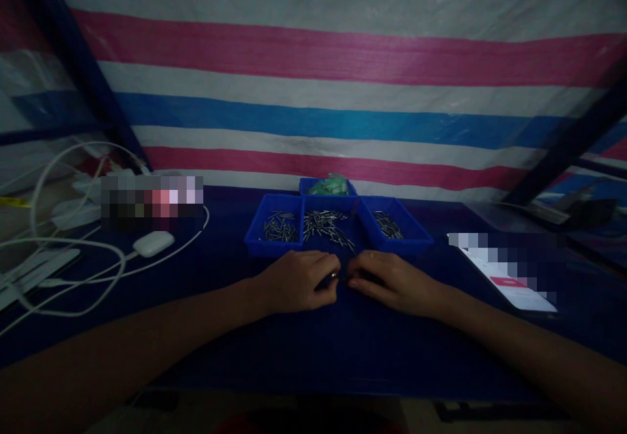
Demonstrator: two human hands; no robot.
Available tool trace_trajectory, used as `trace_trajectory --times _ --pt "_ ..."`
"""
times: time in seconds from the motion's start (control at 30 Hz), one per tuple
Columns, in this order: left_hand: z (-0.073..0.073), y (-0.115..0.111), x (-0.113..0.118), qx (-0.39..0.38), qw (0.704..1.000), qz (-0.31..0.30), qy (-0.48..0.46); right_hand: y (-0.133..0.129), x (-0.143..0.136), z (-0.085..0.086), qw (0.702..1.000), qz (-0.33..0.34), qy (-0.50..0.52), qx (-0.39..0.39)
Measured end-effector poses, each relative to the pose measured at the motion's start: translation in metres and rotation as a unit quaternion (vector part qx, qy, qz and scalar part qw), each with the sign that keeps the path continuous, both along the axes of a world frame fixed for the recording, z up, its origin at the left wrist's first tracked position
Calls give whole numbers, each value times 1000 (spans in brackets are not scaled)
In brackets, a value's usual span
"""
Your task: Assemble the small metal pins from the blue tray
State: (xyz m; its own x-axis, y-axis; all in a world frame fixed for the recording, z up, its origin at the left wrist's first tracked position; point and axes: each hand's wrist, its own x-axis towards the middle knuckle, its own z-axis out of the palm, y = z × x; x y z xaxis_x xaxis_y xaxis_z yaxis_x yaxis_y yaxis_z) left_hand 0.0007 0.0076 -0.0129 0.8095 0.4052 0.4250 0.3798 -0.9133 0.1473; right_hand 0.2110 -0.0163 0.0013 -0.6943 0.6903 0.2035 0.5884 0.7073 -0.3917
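pins [324,224] (loose pile) | beyond the fingers [327,263] | between blue trays [274,248]

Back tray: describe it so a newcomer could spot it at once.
Follow the striped sheet down to the far edge of the blue table. There, behind the loose pile of metal pins, sits the back tray. Unlike the left tray and right tray, which hold metal pins, it holds a crumpled green bundle that looks like plastic.
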Motion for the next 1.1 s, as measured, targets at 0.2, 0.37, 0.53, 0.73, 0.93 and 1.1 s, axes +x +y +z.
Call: trace_trajectory --times 0.2,0.37,0.53,0.73,0.93,1.1 --pt "0 2 2 -10 999 23 23 3 0 -2 999 9 -32 34" --pt "1 0 1 4 997 64 37 4 1 -2 996 1 -51 67" --pt "0 -1 0 18 995 80 56 4 4 0 995 -12 -55 88" --pt "2 0 -1 34 994 86 64 6 6 -2 993 -28 -68 88" --pt "0 2 -3 75 992 75 64 7 5 -4 993 -25 -70 87" --pt "-2 5 -4 117 989 60 64 8 6 -5 992 -26 -65 100"
